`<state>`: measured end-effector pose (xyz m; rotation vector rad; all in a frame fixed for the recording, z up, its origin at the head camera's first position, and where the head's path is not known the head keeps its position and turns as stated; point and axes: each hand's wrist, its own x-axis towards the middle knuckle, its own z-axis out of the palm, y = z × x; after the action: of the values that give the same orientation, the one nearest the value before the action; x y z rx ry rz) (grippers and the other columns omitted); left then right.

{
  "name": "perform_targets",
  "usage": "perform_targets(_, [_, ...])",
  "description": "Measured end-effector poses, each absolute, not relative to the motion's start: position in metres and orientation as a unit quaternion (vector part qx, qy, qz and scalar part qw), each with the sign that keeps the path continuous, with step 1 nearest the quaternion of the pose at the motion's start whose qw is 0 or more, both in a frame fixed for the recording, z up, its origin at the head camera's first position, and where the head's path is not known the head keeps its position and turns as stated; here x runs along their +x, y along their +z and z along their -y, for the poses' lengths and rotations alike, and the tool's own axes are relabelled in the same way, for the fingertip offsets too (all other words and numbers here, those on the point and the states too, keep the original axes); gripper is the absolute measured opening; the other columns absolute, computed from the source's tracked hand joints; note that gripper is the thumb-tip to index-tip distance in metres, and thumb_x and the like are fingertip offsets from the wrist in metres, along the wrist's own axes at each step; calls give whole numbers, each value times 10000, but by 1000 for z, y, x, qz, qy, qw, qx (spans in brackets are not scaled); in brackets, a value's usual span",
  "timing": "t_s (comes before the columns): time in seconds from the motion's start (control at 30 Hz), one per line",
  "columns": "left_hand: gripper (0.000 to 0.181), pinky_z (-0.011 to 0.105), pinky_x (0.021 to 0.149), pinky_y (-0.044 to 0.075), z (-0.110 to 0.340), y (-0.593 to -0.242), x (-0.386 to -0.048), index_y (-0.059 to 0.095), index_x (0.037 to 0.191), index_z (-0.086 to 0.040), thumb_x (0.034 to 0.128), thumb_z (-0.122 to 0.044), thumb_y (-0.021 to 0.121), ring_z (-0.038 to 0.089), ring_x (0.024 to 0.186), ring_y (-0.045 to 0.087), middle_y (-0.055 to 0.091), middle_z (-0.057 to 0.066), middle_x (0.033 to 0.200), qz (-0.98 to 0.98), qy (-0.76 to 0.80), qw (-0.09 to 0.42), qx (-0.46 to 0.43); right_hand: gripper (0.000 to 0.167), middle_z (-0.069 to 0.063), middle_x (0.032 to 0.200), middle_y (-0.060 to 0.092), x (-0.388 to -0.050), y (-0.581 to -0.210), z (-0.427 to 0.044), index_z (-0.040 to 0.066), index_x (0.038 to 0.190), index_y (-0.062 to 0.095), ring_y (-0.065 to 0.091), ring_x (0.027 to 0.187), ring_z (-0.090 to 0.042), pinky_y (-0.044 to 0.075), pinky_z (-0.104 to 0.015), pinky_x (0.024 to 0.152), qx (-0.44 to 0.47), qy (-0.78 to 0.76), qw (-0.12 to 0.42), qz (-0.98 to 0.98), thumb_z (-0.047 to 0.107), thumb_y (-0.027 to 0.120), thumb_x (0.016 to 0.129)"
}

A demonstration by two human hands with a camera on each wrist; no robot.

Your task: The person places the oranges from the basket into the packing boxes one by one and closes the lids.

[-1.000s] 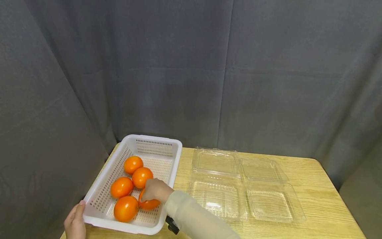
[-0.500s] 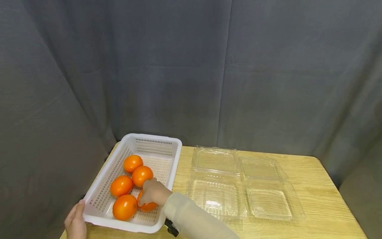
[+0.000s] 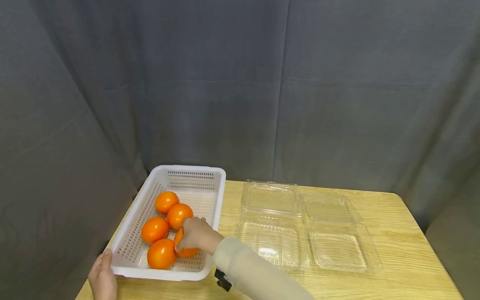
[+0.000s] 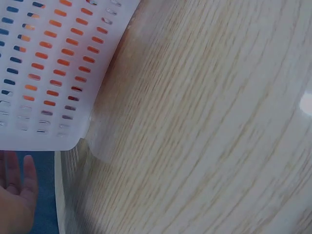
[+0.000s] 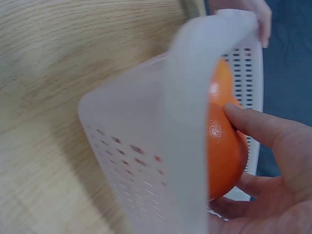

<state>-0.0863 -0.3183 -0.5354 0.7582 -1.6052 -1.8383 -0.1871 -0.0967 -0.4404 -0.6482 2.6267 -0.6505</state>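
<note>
Your left hand (image 3: 103,277) and the near end of the white basket (image 3: 161,273) have shifted slightly to the right and away from you over the last second, while your right hand (image 3: 196,233) keeps its place on the same orange (image 3: 187,252). You have that orange between thumb and curved fingers, spread about as wide as the fruit, as the right wrist view shows. It sits inside the basket, toward the near right corner; you can't tell whether it touches the bottom.

Your left hand touches the near left corner from outside, its fingers mostly straight. Four more oranges lie in the basket: the nearest orange (image 3: 162,253) just left of your right hand, the others running up toward the far left.

To the right, two clear plastic boxes, a left box (image 3: 273,250) and a right box (image 3: 337,252), lie side by side on the wooden table (image 3: 408,250), lids folded back. Behind the table hangs a grey curtain (image 3: 210,83).
</note>
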Motion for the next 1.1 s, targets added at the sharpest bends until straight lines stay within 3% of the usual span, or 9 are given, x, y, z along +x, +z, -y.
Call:
perform_targets(0.1, [305,57,781,347,320,-537,-86,676,814,-375,1031,-250,501,-70,847,535,634,-256,784,605,-690,281,282,353,85,759,613,-187,-433,93,141,913,660,566,841,-93,362,-354,1080,-253,-240,155,-924,307,900,713])
perform_targets(0.27, [319,66,777,353,322,-537,-86,685,799,-384,1033,-272,500,-76,825,550,644,-248,777,593,-702,273,285,551,68,987,690,-184,-420,87,104,1162,671,594,978,-109,390,-310,1013,-285,-236,121,-921,370,887,730])
perform_targets(0.43, [304,50,805,356,320,-538,-85,684,813,-390,1032,-285,501,-92,864,543,640,-267,800,594,-702,272,284,619,16,1072,664,-176,-408,74,106,1252,643,573,1002,-156,423,-311,987,-293,-224,101,-924,399,864,752])
perform_targets(0.63, [262,35,894,345,319,-539,-85,695,856,-377,1029,-300,513,-70,959,522,629,-288,862,589,-705,274,284,645,3,1078,625,-173,-402,53,96,1258,618,537,977,-142,460,-246,813,-286,-293,103,-906,400,865,746])
perform_targets(0.8, [257,42,899,345,318,-540,-86,703,862,-368,1028,-307,517,-60,976,520,632,-290,871,583,-710,271,287,607,20,1073,618,-173,-398,37,79,1221,612,562,947,-109,487,-227,792,-270,-380,120,-876,361,868,748])
perform_targets(1.1, [221,25,911,345,319,-538,-84,686,899,-402,1026,-345,514,-46,1081,523,616,-302,888,595,-700,264,293,545,-50,1116,617,-180,-398,7,95,1193,617,567,1004,-218,505,-350,844,-234,-388,64,-889,312,862,758])
